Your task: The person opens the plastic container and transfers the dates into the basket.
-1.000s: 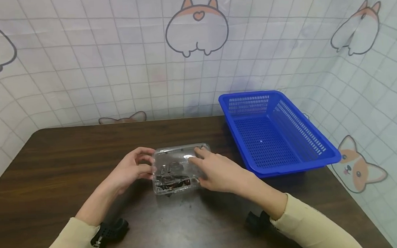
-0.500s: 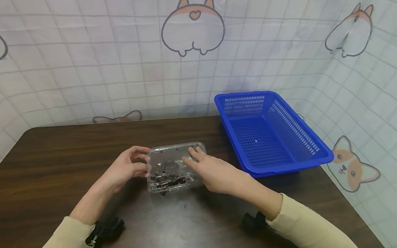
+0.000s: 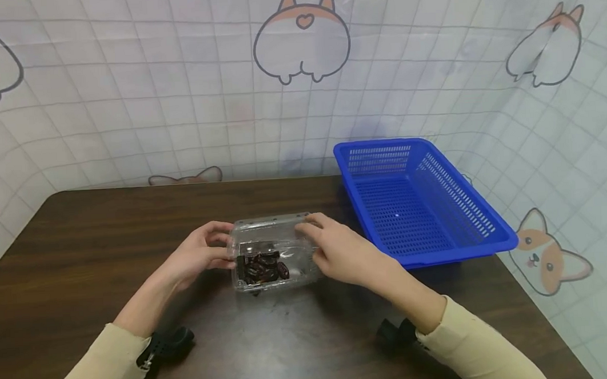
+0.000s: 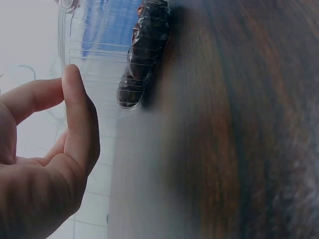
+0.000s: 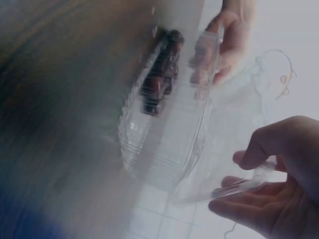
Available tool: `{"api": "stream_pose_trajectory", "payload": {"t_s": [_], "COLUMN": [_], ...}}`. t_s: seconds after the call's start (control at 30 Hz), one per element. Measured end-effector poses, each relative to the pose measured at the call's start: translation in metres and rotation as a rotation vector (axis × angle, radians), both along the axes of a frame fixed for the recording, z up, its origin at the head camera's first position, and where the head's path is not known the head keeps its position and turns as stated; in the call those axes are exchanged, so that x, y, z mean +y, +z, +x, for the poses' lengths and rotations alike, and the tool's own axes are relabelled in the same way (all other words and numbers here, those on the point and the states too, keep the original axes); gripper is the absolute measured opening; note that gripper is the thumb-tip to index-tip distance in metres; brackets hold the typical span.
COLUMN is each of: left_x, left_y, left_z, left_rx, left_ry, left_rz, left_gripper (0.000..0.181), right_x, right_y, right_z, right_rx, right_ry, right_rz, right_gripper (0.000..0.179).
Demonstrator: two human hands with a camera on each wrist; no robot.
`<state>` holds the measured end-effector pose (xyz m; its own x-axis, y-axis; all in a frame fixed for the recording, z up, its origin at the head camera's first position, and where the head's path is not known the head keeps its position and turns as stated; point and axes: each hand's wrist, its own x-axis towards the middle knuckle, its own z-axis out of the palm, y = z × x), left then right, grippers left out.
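A clear plastic clamshell box [image 3: 298, 269] sits mid-table, with several shiny dark brown fruits [image 3: 263, 268], which look like dates, gathered in its left part. My left hand [image 3: 196, 255] holds the box at its left side, its fingers curved at the rim; in the left wrist view, the fingertips meet the clear edge. My right hand [image 3: 350, 253] is at the box's right end. As the right wrist view shows, it pinches the edge of the clear lid [image 5: 239, 188], which stands raised at an angle from the base [image 5: 154, 154].
A blue plastic basket [image 3: 408, 212] with slotted walls stands at the back right, close to my right hand. The dark wooden table [image 3: 115, 233] meets a white gridded curtain [image 3: 186, 121] with dog drawings behind and to the right.
My right hand has gone from resting its fingers over the lid to gripping the lid's edge. The lid has come up, and the fruits show more plainly. My left hand stays put.
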<state>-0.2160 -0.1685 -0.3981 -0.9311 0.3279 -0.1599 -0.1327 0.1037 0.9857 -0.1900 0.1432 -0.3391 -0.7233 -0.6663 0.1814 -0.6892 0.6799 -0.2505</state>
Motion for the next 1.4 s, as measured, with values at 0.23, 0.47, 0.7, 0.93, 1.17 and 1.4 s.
{"api": "stream_pose_trajectory", "payload": {"t_s": [0.23, 0.47, 0.7, 0.93, 1.17, 1.4], "left_x": [0.001, -0.004, -0.008, -0.011, -0.012, -0.011], "left_y": [-0.003, -0.003, 0.002, 0.001, 0.001, 0.002], "left_z": [0.0, 0.004, 0.006, 0.009, 0.012, 0.013], "left_rx": [-0.05, -0.038, -0.026, -0.042, -0.041, -0.039], "left_ry": [0.011, -0.004, -0.034, -0.025, -0.021, -0.022], "left_rz": [0.026, 0.031, 0.031, 0.036, 0.031, 0.038], "left_gripper": [0.071, 0.07, 0.065, 0.065, 0.064, 0.064], "right_x": [0.002, -0.002, -0.007, -0.015, -0.022, -0.028], "right_y": [0.0, -0.001, 0.0, -0.004, -0.009, -0.013], "right_z": [-0.008, -0.018, -0.03, -0.04, -0.045, -0.049], "right_rx": [0.07, 0.169, 0.279, 0.301, 0.272, 0.192], "right_ry": [-0.102, -0.128, -0.169, -0.212, -0.247, -0.283], "right_rz": [-0.165, -0.304, -0.467, -0.556, -0.614, -0.697], "right_gripper": [0.034, 0.03, 0.023, 0.019, 0.022, 0.03]}}
